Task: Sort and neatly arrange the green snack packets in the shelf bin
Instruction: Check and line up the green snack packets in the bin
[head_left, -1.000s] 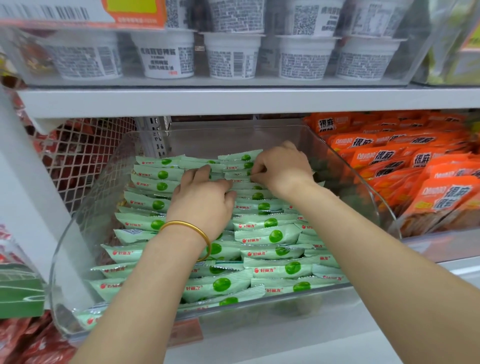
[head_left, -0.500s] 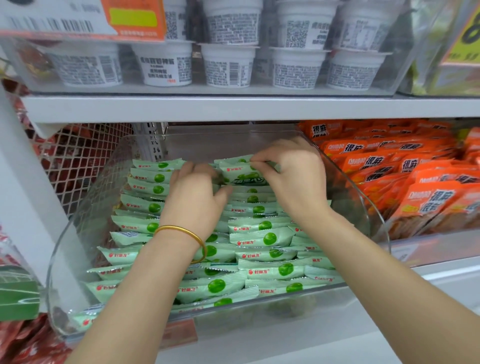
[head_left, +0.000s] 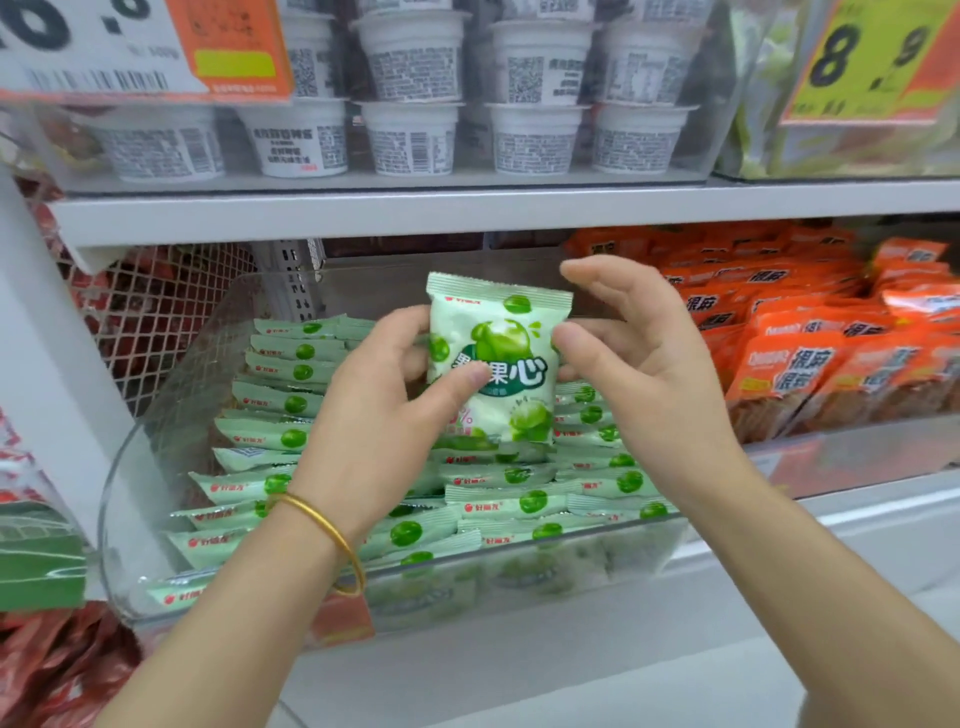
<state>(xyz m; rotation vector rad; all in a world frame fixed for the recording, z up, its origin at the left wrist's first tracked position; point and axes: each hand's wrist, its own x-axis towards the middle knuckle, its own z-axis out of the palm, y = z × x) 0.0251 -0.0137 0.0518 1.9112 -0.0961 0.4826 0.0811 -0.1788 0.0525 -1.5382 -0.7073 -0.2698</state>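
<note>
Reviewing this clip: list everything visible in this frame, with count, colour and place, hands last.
Held packet: one, pale green, upright above the bin.
Green snack packets: many, pale green, in rows inside the bin.
Bin: one, clear, on the middle shelf.
Cups: about ten, white, two tiers on the upper shelf.
Orange packets: many, orange, right of the bin.
Price tags: two, white-orange upper left, yellow-orange upper right.
Red packets: several, red, lower left.
Bangle: one, gold, left wrist.
Left hand: grips the held packet.
Right hand: fingers relaxed, at the packet's right edge.
</note>
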